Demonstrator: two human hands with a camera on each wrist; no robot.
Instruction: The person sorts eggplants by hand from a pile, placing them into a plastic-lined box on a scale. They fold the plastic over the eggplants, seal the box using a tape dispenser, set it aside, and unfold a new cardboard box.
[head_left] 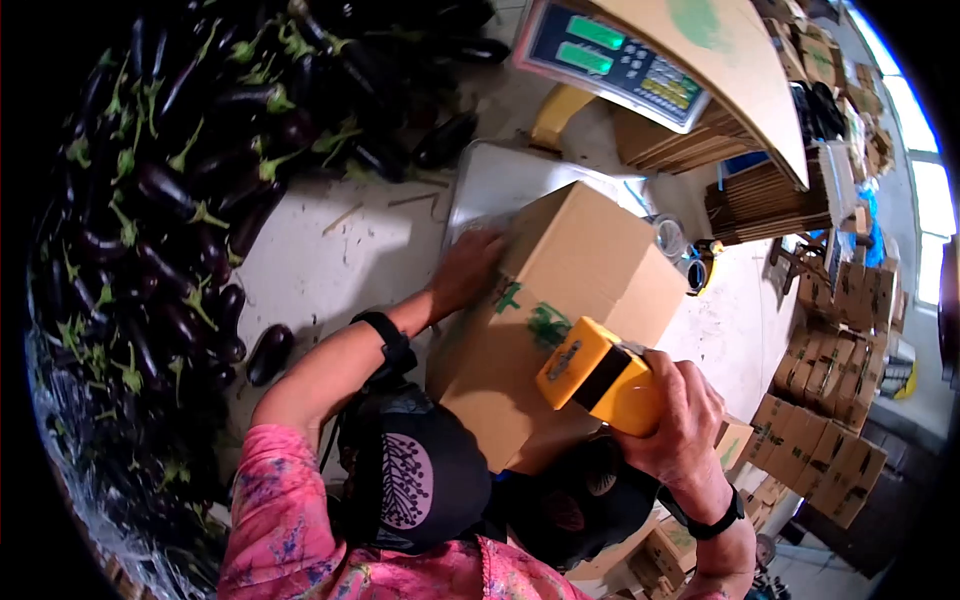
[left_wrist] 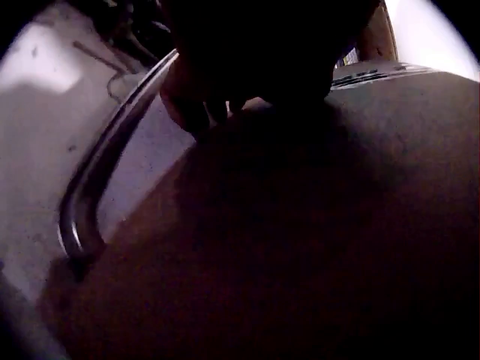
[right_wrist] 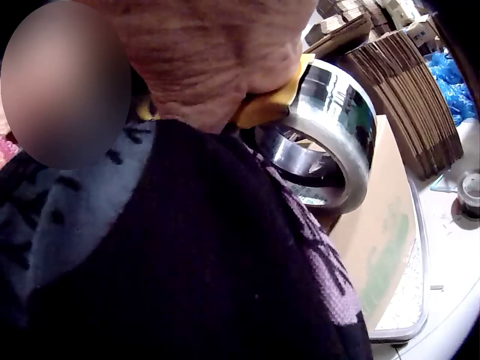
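A cardboard box (head_left: 600, 250) with green markings sits on the metal platform (head_left: 480, 185) of a weighing scale. Against its left side rests my left hand (head_left: 472, 265), the fingertips partly hidden; in the left wrist view that hand (left_wrist: 206, 94) is dark against the box. My right hand (head_left: 680, 415) grips a yellow tape dispenser (head_left: 598, 378), held over the near part of the box in the head view. A wide roll of clear tape (right_wrist: 360, 112) shows on the dispenser in the right wrist view.
Eggplants (head_left: 170, 190) lie heaped at the left. The scale's display (head_left: 610, 65) stands beyond the box, with a cardboard sheet (head_left: 740, 60) beside it. Tape rolls (head_left: 668, 238) lie to the right of the box. Flattened cartons (head_left: 770, 205) and stacked boxes (head_left: 820, 450) stand farther right.
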